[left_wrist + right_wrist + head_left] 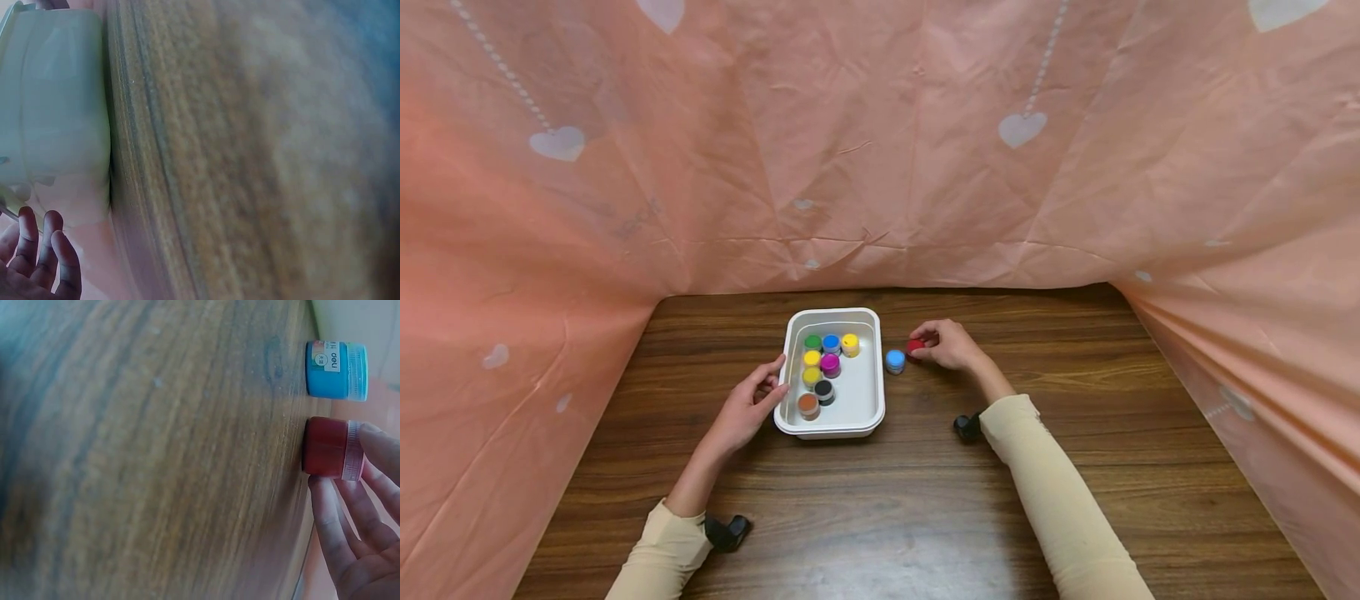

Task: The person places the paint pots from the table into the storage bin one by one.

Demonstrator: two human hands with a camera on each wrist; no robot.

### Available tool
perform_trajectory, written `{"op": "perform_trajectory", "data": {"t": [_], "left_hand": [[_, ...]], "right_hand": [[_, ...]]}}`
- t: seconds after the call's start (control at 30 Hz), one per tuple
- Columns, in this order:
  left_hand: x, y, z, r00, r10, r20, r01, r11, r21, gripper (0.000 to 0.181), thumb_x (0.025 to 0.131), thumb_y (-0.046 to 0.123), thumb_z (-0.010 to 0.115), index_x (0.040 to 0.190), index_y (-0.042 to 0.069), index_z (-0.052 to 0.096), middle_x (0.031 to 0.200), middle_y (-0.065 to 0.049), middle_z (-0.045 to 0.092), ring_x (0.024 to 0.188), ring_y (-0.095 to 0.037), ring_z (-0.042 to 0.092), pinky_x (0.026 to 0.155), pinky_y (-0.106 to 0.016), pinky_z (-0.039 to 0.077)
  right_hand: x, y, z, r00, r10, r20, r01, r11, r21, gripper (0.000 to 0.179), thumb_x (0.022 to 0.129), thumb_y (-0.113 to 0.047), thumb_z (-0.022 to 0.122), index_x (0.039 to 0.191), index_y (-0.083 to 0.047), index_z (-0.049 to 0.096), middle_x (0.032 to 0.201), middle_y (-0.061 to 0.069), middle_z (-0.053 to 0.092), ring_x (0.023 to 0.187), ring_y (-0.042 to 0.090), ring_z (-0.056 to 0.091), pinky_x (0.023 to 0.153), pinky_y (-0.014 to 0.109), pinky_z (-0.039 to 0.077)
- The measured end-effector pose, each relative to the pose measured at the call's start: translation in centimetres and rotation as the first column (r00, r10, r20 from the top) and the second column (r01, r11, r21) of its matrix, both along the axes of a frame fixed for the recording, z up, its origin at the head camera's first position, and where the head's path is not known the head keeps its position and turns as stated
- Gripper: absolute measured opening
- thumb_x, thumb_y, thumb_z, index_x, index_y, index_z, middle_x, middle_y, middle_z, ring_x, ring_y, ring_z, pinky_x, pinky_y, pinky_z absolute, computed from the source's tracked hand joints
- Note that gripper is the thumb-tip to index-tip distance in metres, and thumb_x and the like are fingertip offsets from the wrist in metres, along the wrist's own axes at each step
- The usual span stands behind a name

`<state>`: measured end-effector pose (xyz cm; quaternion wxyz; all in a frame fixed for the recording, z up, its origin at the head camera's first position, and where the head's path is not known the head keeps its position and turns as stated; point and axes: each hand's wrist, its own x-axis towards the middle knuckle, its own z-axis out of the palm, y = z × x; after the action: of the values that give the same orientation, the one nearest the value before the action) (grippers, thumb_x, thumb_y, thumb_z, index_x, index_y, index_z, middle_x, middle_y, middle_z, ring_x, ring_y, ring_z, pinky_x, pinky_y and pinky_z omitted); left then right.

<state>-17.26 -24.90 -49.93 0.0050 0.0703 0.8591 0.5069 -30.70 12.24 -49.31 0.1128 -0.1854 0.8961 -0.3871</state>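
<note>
In the head view a white plastic tray (857, 421) stands on the table, with several small paint jars in its left and upper part. My left hand (752, 402) holds the tray's left rim, thumb over the edge and fingers along the outer side. To the tray's right, my right hand (951, 344) pinches a red paint jar (325, 447) between thumb and fingers; its base appears to rest on the table. Beside it stands a light-blue paint jar (895, 361) with a label, upright between the red jar and the tray.
Inside the tray are a green jar (812, 342), a magenta jar (831, 364), a black jar (824, 392), a brown jar (808, 406), and several yellow and blue ones. A pink curtain (880, 208) hangs around the back and sides of the wooden table (880, 508).
</note>
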Motion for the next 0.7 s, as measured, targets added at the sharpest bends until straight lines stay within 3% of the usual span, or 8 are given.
{"op": "perform_trajectory", "data": {"t": [0.47,0.5,0.7], "left_hand": [[0.2,0.1,0.4,1.0,0.0,0.016,0.0,1.0,0.001,0.054,0.105,0.02,0.062,0.155,0.005,0.046,0.109,-0.012,0.056,0.098,-0.019,0.052,0.079,-0.022,0.045],[0.4,0.3,0.8,1.0,0.0,0.022,-0.001,1.0,0.002,0.054,0.105,0.019,0.062,0.155,0.003,0.046,0.109,-0.013,0.056,0.098,-0.02,0.052,0.079,-0.022,0.045],[0.2,0.4,0.6,1.0,0.003,0.004,-0.003,1.0,0.014,0.053,0.105,0.014,0.062,0.154,0.002,0.047,0.106,-0.014,0.057,0.094,-0.017,0.053,0.078,-0.021,0.046]], "right_hand": [[0.4,-0.2,1.6,1.0,-0.013,-0.02,0.013,1.0,-0.018,0.029,0.092,-0.014,0.079,0.119,-0.003,0.073,0.114,0.017,0.073,0.11,0.033,0.069,0.099,0.045,0.054],[0.4,-0.2,1.8,1.0,-0.013,-0.026,0.012,1.0,-0.02,0.029,0.092,-0.014,0.079,0.119,-0.003,0.073,0.114,0.017,0.073,0.11,0.033,0.069,0.099,0.045,0.054],[0.5,-0.4,2.4,0.998,-0.002,-0.058,0.0,1.0,-0.03,0.03,0.092,-0.014,0.079,0.119,-0.003,0.073,0.114,0.016,0.074,0.108,0.032,0.07,0.099,0.044,0.054]]}}
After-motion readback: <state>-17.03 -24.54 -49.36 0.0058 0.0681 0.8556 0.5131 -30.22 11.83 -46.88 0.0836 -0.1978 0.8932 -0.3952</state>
